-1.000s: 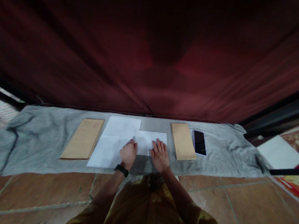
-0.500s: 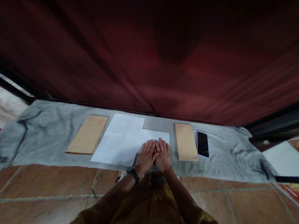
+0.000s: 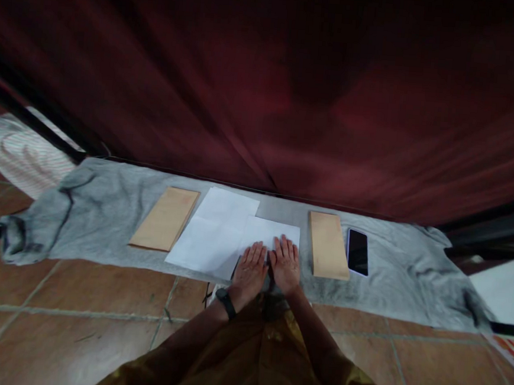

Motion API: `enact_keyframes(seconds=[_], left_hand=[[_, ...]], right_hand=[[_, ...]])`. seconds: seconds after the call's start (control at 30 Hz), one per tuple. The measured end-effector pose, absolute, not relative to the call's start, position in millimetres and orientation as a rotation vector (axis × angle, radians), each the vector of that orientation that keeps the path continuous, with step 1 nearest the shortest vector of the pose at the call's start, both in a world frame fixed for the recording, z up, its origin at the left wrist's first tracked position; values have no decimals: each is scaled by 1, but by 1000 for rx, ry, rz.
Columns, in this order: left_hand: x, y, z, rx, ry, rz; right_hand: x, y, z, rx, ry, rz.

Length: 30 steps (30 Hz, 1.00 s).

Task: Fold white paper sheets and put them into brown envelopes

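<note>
My left hand [image 3: 250, 269] lies flat with fingers stretched forward on the near part of a folded white sheet of paper [image 3: 276, 228]. Beside it, my right hand [image 3: 285, 266] rests palm down on the same folded sheet, fingers spread a little. A small gap shows between the two hands. To the left, larger white sheets of paper [image 3: 213, 230] lie flat, meeting or overlapping the folded sheet's left edge. A dark thing, mostly hidden, shows by my left wrist. My left wrist wears a dark watch [image 3: 226, 303].
Brown paper envelopes lie on both sides, one left [image 3: 166, 218] and one right [image 3: 328, 245]. A phone [image 3: 358, 252] with a dark screen is right of the right envelope. Grey cloth [image 3: 411, 270] covers the narrow surface. A dark red curtain [image 3: 247, 97] hangs behind it.
My hands, which were touching at the fingers, have moved slightly apart on the folded paper. The view has tilted and shifted a little.
</note>
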<state>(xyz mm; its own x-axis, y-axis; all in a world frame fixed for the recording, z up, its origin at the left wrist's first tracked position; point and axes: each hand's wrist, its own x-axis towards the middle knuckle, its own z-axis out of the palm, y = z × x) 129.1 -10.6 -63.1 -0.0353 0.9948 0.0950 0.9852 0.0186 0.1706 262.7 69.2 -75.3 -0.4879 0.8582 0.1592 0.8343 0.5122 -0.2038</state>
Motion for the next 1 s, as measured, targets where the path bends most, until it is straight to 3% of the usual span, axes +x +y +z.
enact_keyframes(seconds=[0.67, 1.0], left_hand=[[125, -23, -66, 2294, 2136, 425], [126, -21, -75, 2299, 2101, 476]], right_hand=[[293, 54, -89, -1503, -2265, 119], [228, 87, -62, -882, -2677, 386]])
